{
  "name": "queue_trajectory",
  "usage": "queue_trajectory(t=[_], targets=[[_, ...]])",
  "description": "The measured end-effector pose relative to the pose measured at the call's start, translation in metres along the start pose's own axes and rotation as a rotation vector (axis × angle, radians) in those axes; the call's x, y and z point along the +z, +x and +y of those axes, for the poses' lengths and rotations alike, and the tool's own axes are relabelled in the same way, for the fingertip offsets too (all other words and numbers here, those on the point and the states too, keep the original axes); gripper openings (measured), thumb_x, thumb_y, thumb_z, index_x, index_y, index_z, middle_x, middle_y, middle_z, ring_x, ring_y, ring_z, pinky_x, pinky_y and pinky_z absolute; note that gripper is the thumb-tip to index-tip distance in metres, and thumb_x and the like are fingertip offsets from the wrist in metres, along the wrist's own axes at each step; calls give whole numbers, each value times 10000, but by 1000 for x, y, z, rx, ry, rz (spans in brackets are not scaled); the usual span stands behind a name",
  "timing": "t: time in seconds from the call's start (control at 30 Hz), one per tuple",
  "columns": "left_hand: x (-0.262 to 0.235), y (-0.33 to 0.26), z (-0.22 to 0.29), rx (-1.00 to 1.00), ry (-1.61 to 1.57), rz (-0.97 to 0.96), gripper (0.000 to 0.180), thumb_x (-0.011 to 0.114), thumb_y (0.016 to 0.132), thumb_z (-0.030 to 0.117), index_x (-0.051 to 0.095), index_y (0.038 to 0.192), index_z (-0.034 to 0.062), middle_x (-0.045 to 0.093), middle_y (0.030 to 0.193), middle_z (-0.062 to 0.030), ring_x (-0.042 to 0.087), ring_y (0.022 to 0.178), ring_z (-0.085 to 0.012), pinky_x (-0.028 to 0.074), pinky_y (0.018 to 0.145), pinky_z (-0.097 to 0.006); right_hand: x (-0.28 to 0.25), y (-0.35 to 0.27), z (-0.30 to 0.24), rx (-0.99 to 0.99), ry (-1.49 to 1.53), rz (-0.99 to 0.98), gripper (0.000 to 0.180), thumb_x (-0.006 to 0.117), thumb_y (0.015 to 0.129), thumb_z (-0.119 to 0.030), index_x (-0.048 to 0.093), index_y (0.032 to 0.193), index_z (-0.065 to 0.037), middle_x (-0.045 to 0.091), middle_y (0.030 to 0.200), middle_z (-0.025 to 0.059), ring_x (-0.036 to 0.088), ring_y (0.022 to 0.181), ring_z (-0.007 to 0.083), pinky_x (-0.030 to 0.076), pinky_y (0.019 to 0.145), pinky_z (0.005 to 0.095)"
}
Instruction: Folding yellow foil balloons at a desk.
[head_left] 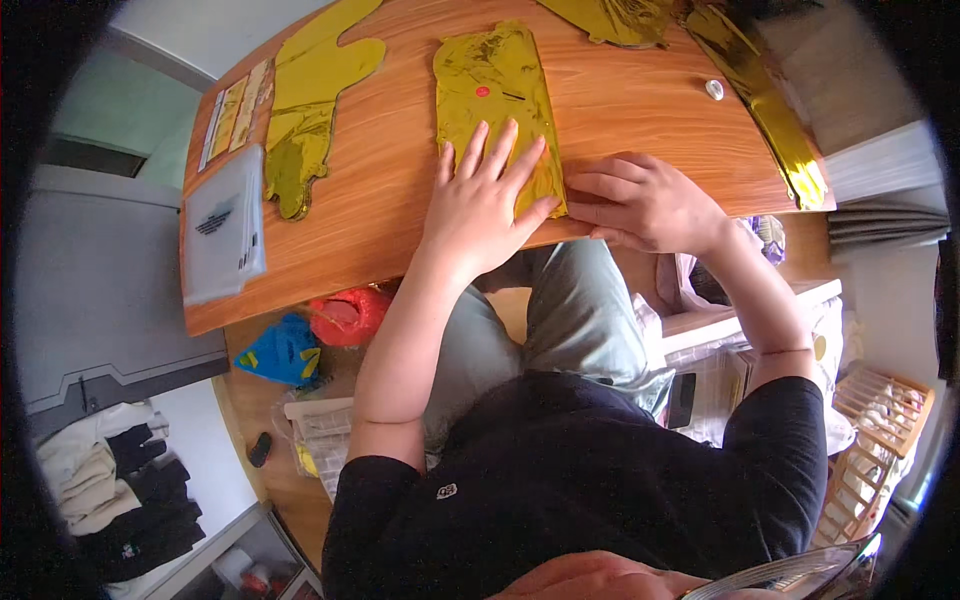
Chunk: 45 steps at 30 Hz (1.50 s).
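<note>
A long piece covered in shiny gold foil (487,65) lies on the wooden table, running from its near edge toward the far side. A small red dot and a short dark slot show on its wrinkled face. My left hand (480,200) rests flat on the near half, fingers spread, holding nothing. Beside the piece's right edge is my right hand (645,203), bent fingers pointing left with gaps between them. Its fingertips come up to the foil's edge near the front corner; whether they press on it is hard to see.
Another gold foil shape (310,95) lies on the left of the wooden table (400,215), near clear plastic sleeves (225,225). More gold foil (755,95) runs along the right edge, with a small white roll (714,89) beside it. Red and blue bags (280,350) sit below the table.
</note>
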<state>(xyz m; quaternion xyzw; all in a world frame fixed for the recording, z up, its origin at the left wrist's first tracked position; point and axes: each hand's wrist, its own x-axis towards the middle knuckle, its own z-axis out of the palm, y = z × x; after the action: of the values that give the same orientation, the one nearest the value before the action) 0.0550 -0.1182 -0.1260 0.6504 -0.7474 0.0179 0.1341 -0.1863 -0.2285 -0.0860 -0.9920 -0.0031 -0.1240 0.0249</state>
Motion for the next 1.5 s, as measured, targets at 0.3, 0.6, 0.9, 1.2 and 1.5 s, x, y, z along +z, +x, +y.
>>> queue_trajectory(t=[0.3,0.6,0.9,1.2,1.5], targets=[[-1,-1,2,10,2,14,697,524,982,615,422,1559,239,353,1639,-120,288,1522,-378,218,1213,-630,-3,0,6,-105,173,92,306,766,859,-256,750,1124,-103,682,1247,85,657,1118,303,536,952,446],[0,0,0,10,14,18,701,535,981,610,406,1567,249,334,1650,-111,272,1530,-371,194,1223,-626,21,0,-28,38,-23,284,308,815,803,-137,739,1080,-25,713,1179,99,688,1127,287,578,922,415],[-8,3,-4,-29,-87,-106,724,527,1014,540,294,1629,237,255,1687,-135,200,1564,-358,134,1250,-575,35,0,-41,186,31,374,295,813,827,-186,744,1090,-71,724,1158,69,685,1152,258,548,985,431],[-28,-49,-41,-59,-1334,155,894,521,1001,623,208,1636,77,189,1704,-158,165,1580,-301,112,1265,-515,47,-24,-52,79,85,444,247,795,738,-22,709,967,-57,723,1065,98,720,987,302,582,771,395],[-38,-89,-15,136,12,-40,945,845,767,387,408,1546,78,380,1609,-165,351,1505,-305,278,1233,-537,45,-38,-52,-82,64,562,327,854,675,-90,683,953,-81,693,1120,91,690,965,293,558,805,403]])
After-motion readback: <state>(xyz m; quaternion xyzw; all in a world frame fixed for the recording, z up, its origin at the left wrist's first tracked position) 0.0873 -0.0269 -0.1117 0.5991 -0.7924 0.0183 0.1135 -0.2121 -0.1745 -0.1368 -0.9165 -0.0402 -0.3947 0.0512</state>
